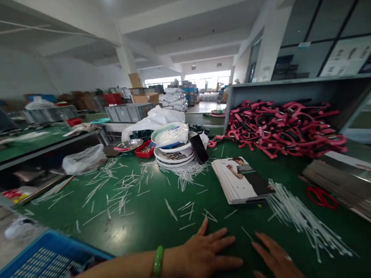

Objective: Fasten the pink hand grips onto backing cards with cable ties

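Note:
My left hand [210, 251], with a green bangle [158, 261] on its wrist, lies palm down with fingers spread at the front of the green table [109, 221]. Just beyond its fingertips are several short white strips [187, 212]. My right hand [280, 260] is to the right of it, fingers apart and holding nothing, its lower part cut off by the frame edge. One thin white strip [247, 233] lies near its fingertips. Further right is a bundle of long white zip ties [304, 220]. A stack of printed cards [241, 179] sits beyond both hands.
Pink-and-black pliers [280, 126] fill a tipped grey bin [303, 84] at back right. Red-handled scissors [322, 197] lie beside stacked cardboard [345, 181]. Stacked white bowls [174, 157], a black phone [199, 149] and a red tray [145, 150] stand mid-table. A blue basket [63, 244] is front left.

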A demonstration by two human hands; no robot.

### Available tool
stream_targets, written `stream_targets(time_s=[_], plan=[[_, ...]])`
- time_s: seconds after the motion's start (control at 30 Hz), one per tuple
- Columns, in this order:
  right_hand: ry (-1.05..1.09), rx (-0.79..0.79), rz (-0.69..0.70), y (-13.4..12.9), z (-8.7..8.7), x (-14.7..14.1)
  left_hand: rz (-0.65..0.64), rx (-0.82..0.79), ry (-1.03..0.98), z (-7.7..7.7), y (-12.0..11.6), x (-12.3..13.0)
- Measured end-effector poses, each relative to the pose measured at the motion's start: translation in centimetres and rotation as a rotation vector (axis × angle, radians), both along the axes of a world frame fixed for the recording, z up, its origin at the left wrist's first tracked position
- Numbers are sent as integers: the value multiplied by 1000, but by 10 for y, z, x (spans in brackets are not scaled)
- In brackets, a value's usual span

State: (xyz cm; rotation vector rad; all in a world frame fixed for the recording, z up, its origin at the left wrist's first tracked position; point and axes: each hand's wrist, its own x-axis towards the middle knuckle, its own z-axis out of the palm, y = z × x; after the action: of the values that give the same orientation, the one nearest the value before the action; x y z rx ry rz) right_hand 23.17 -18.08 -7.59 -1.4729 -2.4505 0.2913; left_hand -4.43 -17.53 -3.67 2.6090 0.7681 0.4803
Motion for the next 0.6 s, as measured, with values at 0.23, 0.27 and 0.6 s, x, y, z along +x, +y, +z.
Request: stream_targets(time_s=[0.23, 0.27, 0.6], plan=[[32, -106, 47, 6, 24, -10, 701, 22, 295, 7, 113, -14], [45, -123, 37, 6, 25, -9, 816, 85, 292, 8, 122, -11], [190, -122, -92, 0, 25, -4, 279, 104, 115, -5, 71, 66]])
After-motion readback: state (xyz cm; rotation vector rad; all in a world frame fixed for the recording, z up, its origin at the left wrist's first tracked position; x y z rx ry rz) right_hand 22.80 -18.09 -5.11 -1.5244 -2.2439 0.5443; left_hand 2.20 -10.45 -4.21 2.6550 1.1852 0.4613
